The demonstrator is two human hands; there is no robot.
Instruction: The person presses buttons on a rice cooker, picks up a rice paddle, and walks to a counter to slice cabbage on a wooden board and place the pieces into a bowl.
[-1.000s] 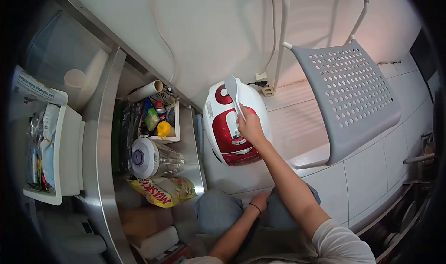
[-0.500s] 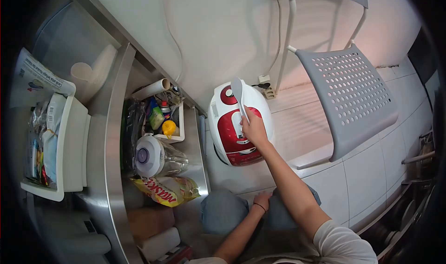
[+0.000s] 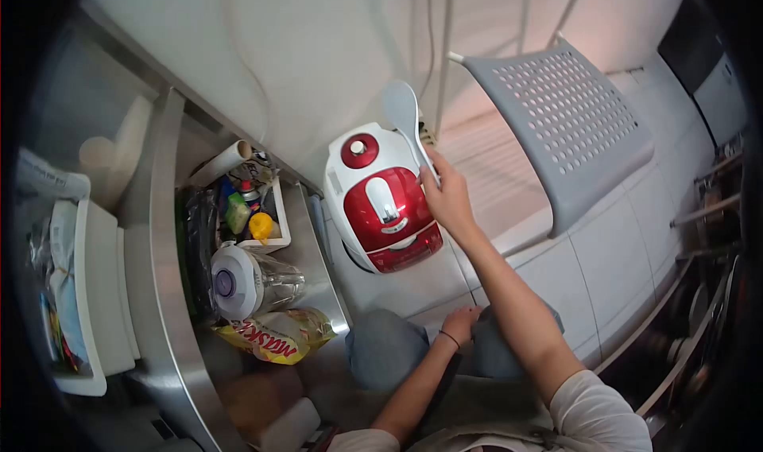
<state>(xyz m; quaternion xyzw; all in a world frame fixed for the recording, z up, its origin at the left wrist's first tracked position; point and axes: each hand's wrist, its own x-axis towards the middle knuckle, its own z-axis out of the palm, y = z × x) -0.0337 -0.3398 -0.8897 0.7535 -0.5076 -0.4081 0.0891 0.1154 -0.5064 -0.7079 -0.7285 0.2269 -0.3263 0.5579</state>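
Both hands show: the right hand (image 3: 449, 196) has its fingers closed around the handle of a pale grey paddle (image 3: 400, 106), while the left hand (image 3: 461, 325) lies low by the inner side of the right knee (image 3: 513, 342), its fingers partly tucked out of sight, so how far open it is cannot be told. The paddle's long axis runs slantwise, from the handle at the near right to the broad oval head at the far left, and that head points away from the person. It is over the far right edge of a red and white rice cooker (image 3: 385, 201), overlapping it in view; whether the two touch cannot be told. The cooker stands on the tiled floor (image 3: 592, 285), its round knob at the far end and its red front panel at the near end. To the right is a grey perforated chair (image 3: 564, 126). To the left, a steel shelf (image 3: 316, 249) carries a white basket (image 3: 281, 213) of small items, a blender jug (image 3: 256, 281) and, nearest of these, a yellow pouch (image 3: 274, 337).
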